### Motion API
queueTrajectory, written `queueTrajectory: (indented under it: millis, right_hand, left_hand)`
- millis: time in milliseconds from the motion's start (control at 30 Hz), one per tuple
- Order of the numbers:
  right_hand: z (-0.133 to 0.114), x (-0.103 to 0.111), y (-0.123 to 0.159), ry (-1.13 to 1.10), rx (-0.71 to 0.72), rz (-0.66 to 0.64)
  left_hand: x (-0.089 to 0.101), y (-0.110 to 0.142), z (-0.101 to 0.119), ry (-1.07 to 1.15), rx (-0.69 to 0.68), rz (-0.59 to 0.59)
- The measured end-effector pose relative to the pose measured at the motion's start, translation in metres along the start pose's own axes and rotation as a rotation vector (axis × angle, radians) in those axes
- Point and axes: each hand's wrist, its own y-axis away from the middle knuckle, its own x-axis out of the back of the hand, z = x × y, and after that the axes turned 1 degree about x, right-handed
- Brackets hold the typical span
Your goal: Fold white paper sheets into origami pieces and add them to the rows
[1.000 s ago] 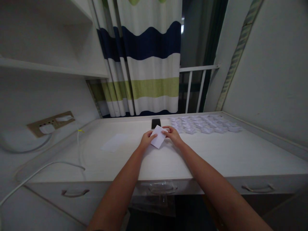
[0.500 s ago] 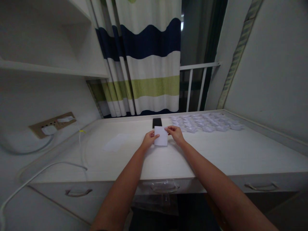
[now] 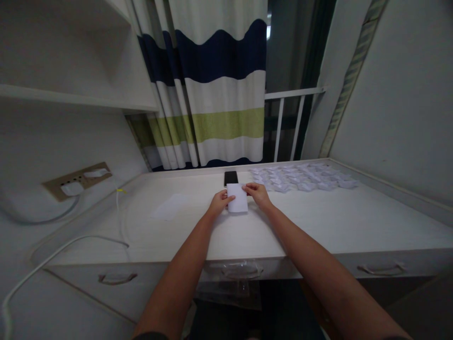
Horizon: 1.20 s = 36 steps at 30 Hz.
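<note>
A small white sheet of paper is held up between my two hands over the desk. My left hand pinches its left edge, thumb on the near face and the other fingers behind. At the upper right corner, my right hand grips the paper between thumb and fingertips. Just behind the paper lies a dark phone, its lower end close to the sheet's top edge. Flat on the desk to the left are some white sheets.
Several folded white paper pieces lie in rows at the back right of the white desk. A white cable runs along the left side near a wall socket. Drawer handles line the front, and a striped curtain hangs behind.
The view has shifted slightly. Both hands keep their hold on the paper, whose lower right corner has swung a little to the right.
</note>
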Motion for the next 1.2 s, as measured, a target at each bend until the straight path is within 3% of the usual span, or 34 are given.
queueTrajectory:
  millis: [500, 1200]
  right_hand:
    - [-0.0026, -0.0008, 0.0021, -0.061, -0.042, -0.015]
    - [-0.0028, -0.0026, 0.0048, -0.013, -0.098, -0.099]
  left_hand:
    - [0.0033, -0.0034, -0.0030, 0.004, -0.020, 0.008]
    - [0.0048, -0.0035, -0.0007, 0.026, -0.116, 0.163]
